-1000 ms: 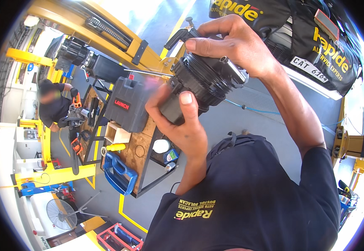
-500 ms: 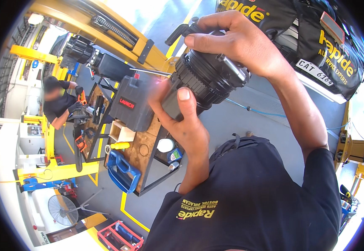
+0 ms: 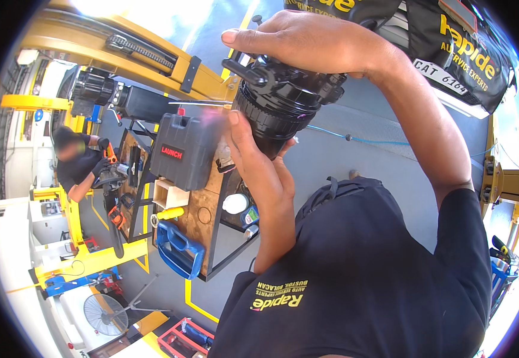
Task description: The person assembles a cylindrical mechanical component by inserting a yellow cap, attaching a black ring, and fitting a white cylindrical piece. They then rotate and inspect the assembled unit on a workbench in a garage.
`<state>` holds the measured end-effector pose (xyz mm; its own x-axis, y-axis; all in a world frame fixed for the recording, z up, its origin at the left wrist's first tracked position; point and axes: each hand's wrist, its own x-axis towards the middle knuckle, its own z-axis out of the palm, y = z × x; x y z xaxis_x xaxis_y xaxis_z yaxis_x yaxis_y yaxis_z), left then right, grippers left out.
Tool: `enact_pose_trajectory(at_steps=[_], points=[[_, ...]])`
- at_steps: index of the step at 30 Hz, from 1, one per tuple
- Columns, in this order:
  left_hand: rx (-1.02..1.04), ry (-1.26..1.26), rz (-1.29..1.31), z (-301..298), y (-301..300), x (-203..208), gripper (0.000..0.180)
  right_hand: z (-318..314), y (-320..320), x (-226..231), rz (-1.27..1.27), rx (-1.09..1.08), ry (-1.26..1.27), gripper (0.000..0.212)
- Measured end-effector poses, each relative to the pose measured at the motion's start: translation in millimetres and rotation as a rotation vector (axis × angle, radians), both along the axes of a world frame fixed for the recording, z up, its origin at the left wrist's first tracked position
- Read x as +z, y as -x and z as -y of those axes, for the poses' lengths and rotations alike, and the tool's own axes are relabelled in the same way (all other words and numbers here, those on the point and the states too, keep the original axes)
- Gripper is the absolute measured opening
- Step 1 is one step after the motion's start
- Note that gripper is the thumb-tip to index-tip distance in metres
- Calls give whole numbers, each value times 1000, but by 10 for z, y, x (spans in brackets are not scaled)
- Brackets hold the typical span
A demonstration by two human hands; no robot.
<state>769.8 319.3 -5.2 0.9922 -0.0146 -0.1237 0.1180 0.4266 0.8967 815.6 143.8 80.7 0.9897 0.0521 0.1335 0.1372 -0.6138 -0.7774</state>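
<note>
A black plastic cylinder (image 3: 274,110) with ribbed collars, possibly a canister or filter housing, is raised in front of me and tilted. My left hand (image 3: 262,158) cups its narrower lower end from below, fingers partly hidden behind it. Across its wider top lies my right hand (image 3: 313,42), palm down, with the thumb stretched out to the left and the other fingers hidden behind the part. A black lever-like piece (image 3: 249,73) sticks out of the top below that thumb.
A wooden-topped bench (image 3: 203,206) at the left bears a dark hard case (image 3: 182,149), an open box (image 3: 170,194), a blue jug (image 3: 179,250) and a white-topped container (image 3: 235,203). Farther left another person (image 3: 77,158) handles an orange tool. A covered car (image 3: 450,53) stands at upper right.
The cylinder has turned and shifted a little left and down. My right hand has rolled over its top, thumb now straightened. My left thumb has moved from its front to the side.
</note>
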Motion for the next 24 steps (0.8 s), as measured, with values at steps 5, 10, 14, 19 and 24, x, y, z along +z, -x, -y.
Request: enact_pose_trajectory(at_steps=[5,10,14,19,24], points=[[-57,101,-90,60,27,20,53,111,205,506,-205,82,158,67],[-164,134,-113,20,28,-66,48,162,47,294,-115,76,240,67],[-171,147,-107,-6,53,-89,47,159,61,321,-183,82,211,68],[11,101,101,-44,-14,-251,49,146,91,-202,-96,7,-291,68],[146,-100,324,-109,-113,-503,59,51,84,-829,-198,-145,-802,68]])
